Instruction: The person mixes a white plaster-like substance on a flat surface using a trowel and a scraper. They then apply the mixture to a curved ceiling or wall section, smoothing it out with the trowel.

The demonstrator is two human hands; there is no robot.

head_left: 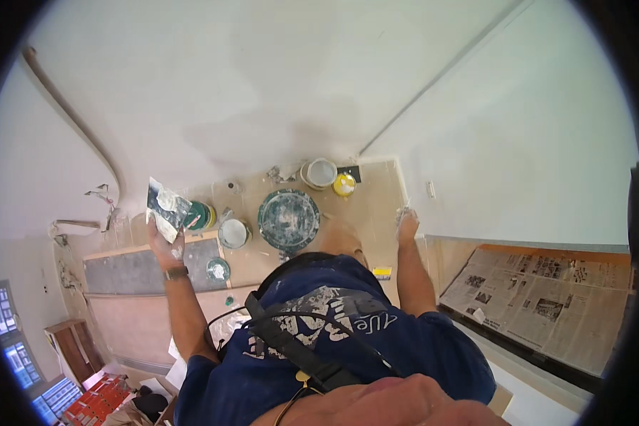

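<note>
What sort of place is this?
Probably an indoor room being plastered or redecorated: the left hand holds a dark flat plate smeared with white paste, a pale pail stands on the floor, and newspaper sheets are spread at the right.

From here lg. white lettering (pixel 324 298) shows on the navy T-shirt (pixel 419 344), but print on the newspaper sheets (pixel 539 302) is too sm. to read.
</note>
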